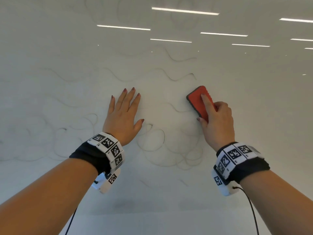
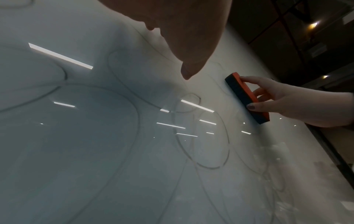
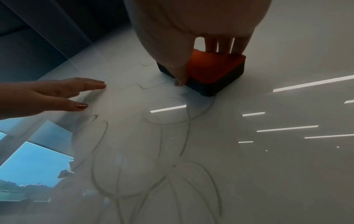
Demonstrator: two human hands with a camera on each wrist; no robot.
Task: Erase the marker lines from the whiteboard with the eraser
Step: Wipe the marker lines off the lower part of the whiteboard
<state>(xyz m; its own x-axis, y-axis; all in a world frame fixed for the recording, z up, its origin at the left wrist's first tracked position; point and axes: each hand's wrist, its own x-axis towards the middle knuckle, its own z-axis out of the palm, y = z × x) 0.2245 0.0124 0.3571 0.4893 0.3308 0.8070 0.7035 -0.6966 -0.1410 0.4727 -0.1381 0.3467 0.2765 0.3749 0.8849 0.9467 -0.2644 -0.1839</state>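
From the head camera, the right hand point(image 1: 217, 122) gripped the red-backed eraser point(image 1: 199, 100) against the whiteboard point(image 1: 67, 48), forefinger laid straight along the red back, thumb curled against its near long side, the other fingers wrapped over the far side. The eraser sat tilted, right of the board's middle, just below a wavy marker line point(image 1: 179, 78). The left hand point(image 1: 122, 117) lay flat on the board to the eraser's left, well apart from it, fingers straight and slightly spread, holding nothing. Faint loops point(image 1: 152, 141) ran between the two wrists.

From the left wrist camera, the eraser point(image 2: 247, 97) pressed its dark felt face on the board point(image 2: 76, 136), pinched between the right hand's point(image 2: 291, 103) thumb and fingers. Light strips reflected in the glossy surface.

From the right wrist camera, the eraser point(image 3: 212, 72) stood flat on the board point(image 3: 268, 166), thumb down its near side, fingertips over the far edge. The left hand point(image 3: 57, 94) rested outstretched toward the board's left edge, above grey scribbles point(image 3: 153, 174).
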